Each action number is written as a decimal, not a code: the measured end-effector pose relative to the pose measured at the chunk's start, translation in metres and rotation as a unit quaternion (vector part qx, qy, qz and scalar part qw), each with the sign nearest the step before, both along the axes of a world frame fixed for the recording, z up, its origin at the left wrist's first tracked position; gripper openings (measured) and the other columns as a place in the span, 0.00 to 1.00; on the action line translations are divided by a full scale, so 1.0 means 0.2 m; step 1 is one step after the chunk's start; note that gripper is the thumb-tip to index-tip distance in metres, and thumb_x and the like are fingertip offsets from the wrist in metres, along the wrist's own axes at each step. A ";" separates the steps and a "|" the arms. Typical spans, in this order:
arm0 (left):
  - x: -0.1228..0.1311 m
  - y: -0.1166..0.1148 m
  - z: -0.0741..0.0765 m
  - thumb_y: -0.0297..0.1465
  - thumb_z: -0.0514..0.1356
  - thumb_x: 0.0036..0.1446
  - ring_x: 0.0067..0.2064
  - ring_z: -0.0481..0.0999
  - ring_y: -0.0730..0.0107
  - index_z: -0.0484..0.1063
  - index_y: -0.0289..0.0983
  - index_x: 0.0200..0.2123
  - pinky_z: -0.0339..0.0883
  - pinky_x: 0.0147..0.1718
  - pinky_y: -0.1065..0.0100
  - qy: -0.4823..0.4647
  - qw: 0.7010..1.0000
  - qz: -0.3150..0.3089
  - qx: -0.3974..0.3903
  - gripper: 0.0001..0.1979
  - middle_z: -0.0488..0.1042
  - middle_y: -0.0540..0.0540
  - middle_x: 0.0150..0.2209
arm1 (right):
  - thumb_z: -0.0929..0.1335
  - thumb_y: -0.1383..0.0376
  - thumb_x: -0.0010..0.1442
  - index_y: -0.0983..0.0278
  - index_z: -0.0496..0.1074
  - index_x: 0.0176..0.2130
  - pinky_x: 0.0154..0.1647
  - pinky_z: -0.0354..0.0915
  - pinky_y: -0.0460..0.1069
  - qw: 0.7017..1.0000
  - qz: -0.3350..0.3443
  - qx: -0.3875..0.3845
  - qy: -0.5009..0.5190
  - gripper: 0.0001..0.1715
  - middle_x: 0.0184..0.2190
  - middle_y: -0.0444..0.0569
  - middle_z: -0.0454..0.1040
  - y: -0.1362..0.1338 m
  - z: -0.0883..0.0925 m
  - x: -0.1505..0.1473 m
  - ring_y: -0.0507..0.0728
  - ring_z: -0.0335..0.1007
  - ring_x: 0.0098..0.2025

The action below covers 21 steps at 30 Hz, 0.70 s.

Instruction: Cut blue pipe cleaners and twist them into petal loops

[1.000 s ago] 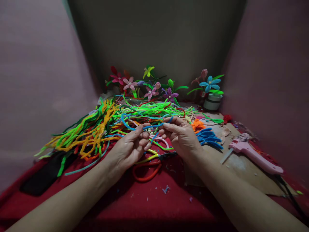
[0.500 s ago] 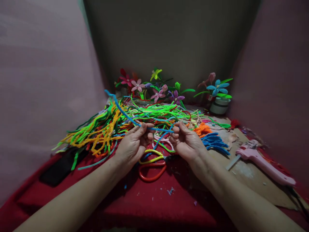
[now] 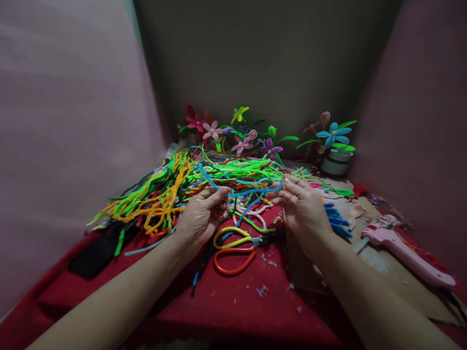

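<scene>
A fuzzy blue pipe cleaner (image 3: pixel 248 193) stretches between my two hands, over the near side of a heap of pipe cleaners. My left hand (image 3: pixel 205 210) pinches it between thumb and fingers, and one end sticks up past that hand to the upper left. At its other end, my right hand (image 3: pixel 304 206) has thumb and fingers closed on the tip. Scissors (image 3: pixel 235 261) with one yellow and one red handle lie on the red cloth (image 3: pixel 175 301) below and between the hands. Blue pipe cleaner pieces (image 3: pixel 337 221) lie just right of my right hand.
Green, yellow and orange pipe cleaners (image 3: pixel 156 194) spread at the left, beside a dark flat object (image 3: pixel 97 253). Pipe cleaner flowers (image 3: pixel 211 130) stand at the back, with a jar (image 3: pixel 336 161) at the right. A pink glue gun (image 3: pixel 408 250) rests on cardboard (image 3: pixel 386 267).
My right hand has moved right and turned, drawing the blue pipe cleaner further across. Less of it sticks out beyond my left hand. The whole view has shifted slightly.
</scene>
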State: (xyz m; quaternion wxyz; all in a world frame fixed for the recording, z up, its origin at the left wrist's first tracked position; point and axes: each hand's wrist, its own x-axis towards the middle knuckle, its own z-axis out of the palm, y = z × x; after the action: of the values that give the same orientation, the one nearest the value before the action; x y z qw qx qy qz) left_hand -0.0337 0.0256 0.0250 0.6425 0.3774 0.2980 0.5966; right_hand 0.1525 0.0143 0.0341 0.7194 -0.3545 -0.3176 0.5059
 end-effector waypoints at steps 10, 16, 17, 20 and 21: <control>0.03 -0.03 0.01 0.26 0.67 0.42 0.22 0.66 0.85 0.73 0.32 0.29 0.61 0.23 0.79 0.016 1.000 0.000 -0.009 0.08 0.70 0.52 0.24 | 0.64 0.71 0.55 0.55 0.65 0.52 0.62 0.40 0.67 0.685 -0.271 0.324 -0.593 0.25 0.56 0.47 0.63 -0.25 0.05 -0.11 0.65 0.46 0.63; 0.04 -0.05 0.02 0.27 0.65 0.45 0.21 0.64 0.85 0.72 0.32 0.31 0.61 0.23 0.78 0.025 0.999 -0.038 -0.009 0.08 0.68 0.53 0.23 | 0.62 0.67 0.59 0.62 0.64 0.53 0.58 0.50 0.61 0.645 -0.124 0.327 -0.680 0.22 0.47 0.54 0.72 -0.16 -0.02 -0.13 0.62 0.64 0.52; 0.04 -0.05 0.02 0.26 0.65 0.45 0.21 0.63 0.85 0.71 0.32 0.31 0.60 0.22 0.79 0.023 0.999 -0.036 -0.013 0.08 0.67 0.53 0.22 | 0.61 0.67 0.60 0.63 0.67 0.50 0.52 0.57 0.58 0.653 -0.102 0.295 -0.690 0.19 0.40 0.54 0.75 -0.13 -0.04 -0.13 0.60 0.69 0.45; 0.03 -0.05 0.04 0.24 0.65 0.44 0.20 0.63 0.85 0.71 0.31 0.28 0.58 0.19 0.80 0.010 1.000 -0.019 -0.016 0.06 0.65 0.55 0.20 | 0.59 0.66 0.61 0.62 0.73 0.37 0.32 0.60 0.49 0.694 -0.055 0.203 -0.688 0.14 0.28 0.50 0.75 -0.10 -0.08 -0.11 0.55 0.68 0.30; 0.02 -0.04 0.04 0.25 0.65 0.45 0.20 0.63 0.85 0.71 0.31 0.27 0.57 0.18 0.80 0.003 1.000 -0.018 -0.018 0.06 0.65 0.54 0.20 | 0.59 0.64 0.61 0.61 0.72 0.33 0.28 0.57 0.47 0.712 -0.040 0.172 -0.680 0.14 0.25 0.48 0.73 -0.11 -0.08 -0.11 0.53 0.65 0.26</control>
State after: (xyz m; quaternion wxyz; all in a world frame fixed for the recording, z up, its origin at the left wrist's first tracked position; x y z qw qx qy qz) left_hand -0.0296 0.0172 0.0329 0.6587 0.3732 0.3038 0.5784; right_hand 0.1310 -0.0069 0.0179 0.3777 -0.4854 -0.7877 0.0357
